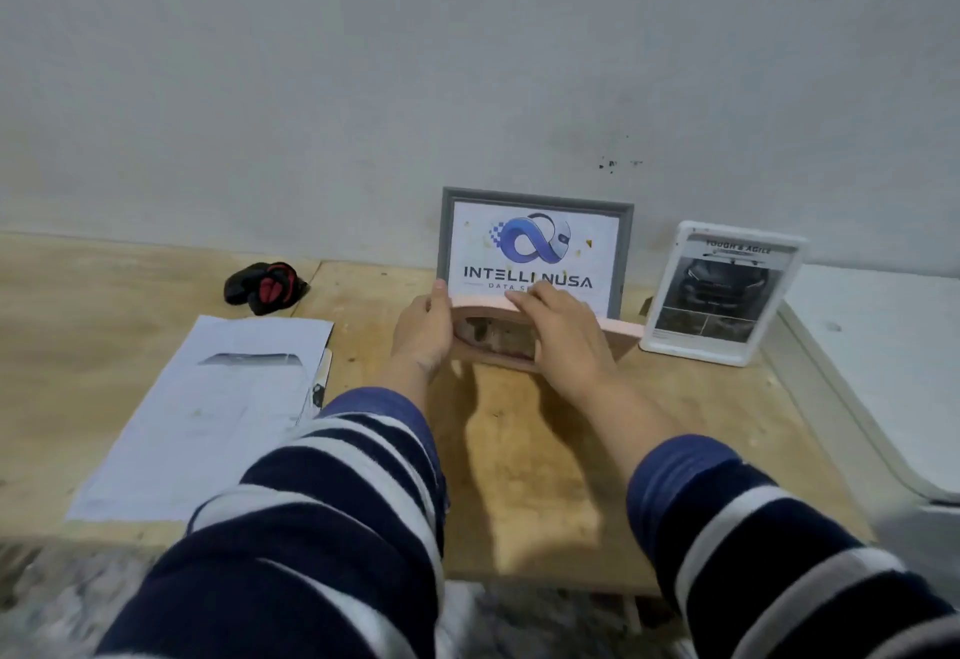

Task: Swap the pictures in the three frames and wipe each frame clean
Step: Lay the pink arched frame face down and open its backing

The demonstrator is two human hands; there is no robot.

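Both hands on the pink frame: left hand clasps its left end, right hand covers the top edge. Grey frame stands just behind the grip, white frame right of it. Looks like mid-handling; next it likely needs turning to reach the backing.

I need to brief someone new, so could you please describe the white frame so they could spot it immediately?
Start at the grey wall behind the wooden table. The white frame leans at the table's right end, right of the grey frame. Only it has rounded white edges and a dark car picture.
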